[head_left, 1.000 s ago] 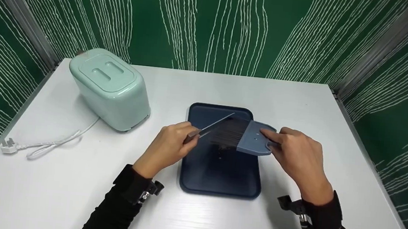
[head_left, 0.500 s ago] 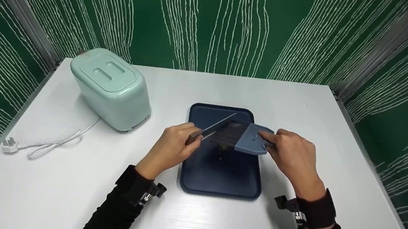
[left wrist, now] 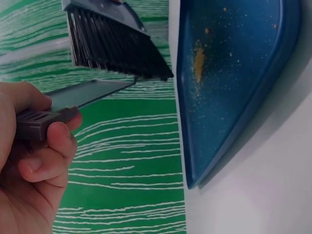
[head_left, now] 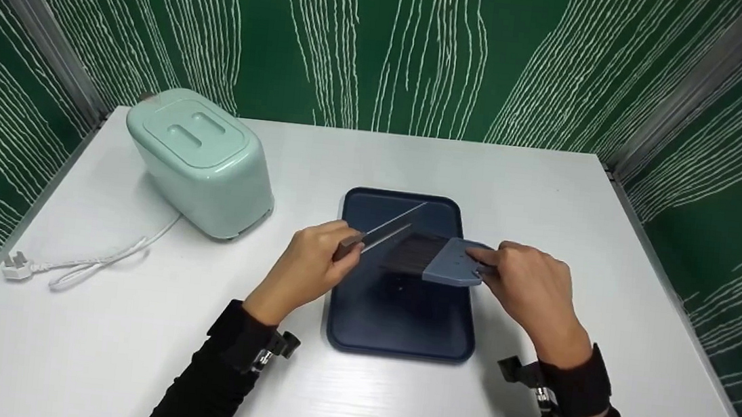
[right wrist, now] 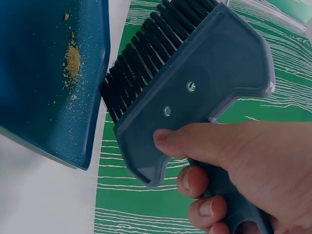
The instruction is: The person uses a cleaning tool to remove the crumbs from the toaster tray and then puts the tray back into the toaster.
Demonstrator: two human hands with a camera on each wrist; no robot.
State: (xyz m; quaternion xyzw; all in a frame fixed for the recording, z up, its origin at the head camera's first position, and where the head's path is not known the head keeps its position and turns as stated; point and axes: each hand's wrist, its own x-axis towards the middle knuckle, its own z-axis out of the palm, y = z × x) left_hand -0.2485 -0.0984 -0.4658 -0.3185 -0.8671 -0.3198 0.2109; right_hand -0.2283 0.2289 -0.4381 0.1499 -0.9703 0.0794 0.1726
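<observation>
left hand (head_left: 312, 254) gripping flat pan (left wrist: 90, 92) over tray (head_left: 401, 324) | right hand (head_left: 534, 285) gripping brush (right wrist: 219, 63) over tray | crumbs (left wrist: 199, 63) lying in tray

My head camera looks forward and down across the bench (head_left: 91, 359), from farther back than the others. The left wrist camera (head_left: 290, 344) looks closely past my left grip (head_left: 313, 259), the right wrist camera (head_left: 510, 368) past my right grip (head_left: 532, 285), both with the bench's edge running nearly upright. All three views share the tray (head_left: 400, 327) and the brush (head_left: 450, 265).
</observation>
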